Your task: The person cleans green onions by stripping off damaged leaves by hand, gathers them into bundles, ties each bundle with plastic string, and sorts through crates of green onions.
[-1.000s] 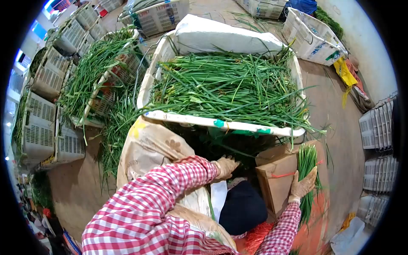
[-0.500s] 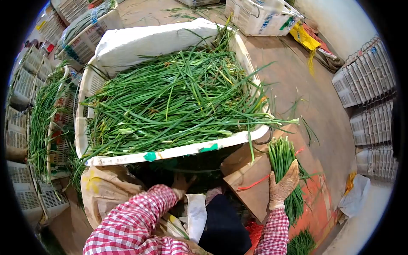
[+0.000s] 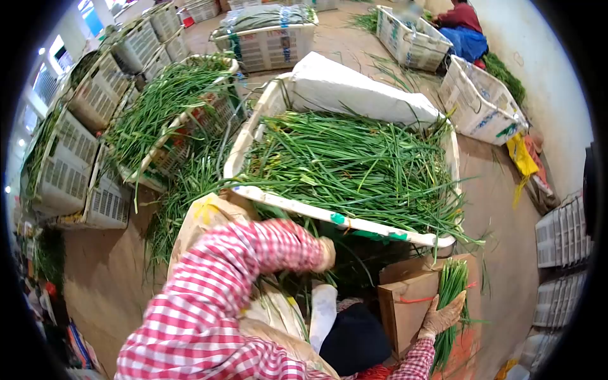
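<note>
A white basket [image 3: 285,201] full of loose long green stalks [image 3: 354,168] stands in front, a white sheet [image 3: 361,88] along its far side. My left hand [image 3: 326,254], in a pale glove, is just below the basket's near rim, its fingers mostly hidden. To the right, my gloved right hand [image 3: 443,313] lies with fingers spread against a bundle of green stalks [image 3: 451,285]. That bundle rests beside a brown cardboard box [image 3: 408,313] with a red strip across it.
More baskets [image 3: 60,164] of greens stand at the left. White baskets [image 3: 478,101] are at the back right, where a person [image 3: 461,25] sits. Stacked crates [image 3: 562,231] line the right edge. A yellow bag [image 3: 521,155] lies by the wall.
The view has swung left and up again after turning right. My left hand has come up nearer the basket's rim. My right hand has stayed at the bundle.
</note>
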The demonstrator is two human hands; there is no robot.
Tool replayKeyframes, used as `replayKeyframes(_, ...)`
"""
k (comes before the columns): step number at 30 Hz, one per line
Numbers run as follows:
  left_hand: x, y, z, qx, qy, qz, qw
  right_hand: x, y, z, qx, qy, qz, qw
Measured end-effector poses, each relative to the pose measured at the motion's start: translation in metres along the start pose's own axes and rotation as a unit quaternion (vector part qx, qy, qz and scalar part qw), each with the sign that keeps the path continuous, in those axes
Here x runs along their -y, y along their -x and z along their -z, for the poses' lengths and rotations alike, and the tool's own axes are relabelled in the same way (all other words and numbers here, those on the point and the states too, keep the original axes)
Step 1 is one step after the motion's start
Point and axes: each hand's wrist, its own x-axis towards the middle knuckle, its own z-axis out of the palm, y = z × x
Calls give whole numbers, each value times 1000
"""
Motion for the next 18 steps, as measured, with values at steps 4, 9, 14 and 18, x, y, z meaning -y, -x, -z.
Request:
replayKeyframes(4,93,64,-79,-114,8,127,985,2,-6,8,73,-18,-29,997)
replayKeyframes(9,135,300,-60,-84,101,235,963,12,-32,43,270,-16,-112,956)
replayKeyframes(14,163,357,-135,-156,120,408,892,3,-72,37,82,-162,35,983)
replayKeyframes(18,183,353,-156,-120,222,497,830,41,-110,79,16,-264,127,956)
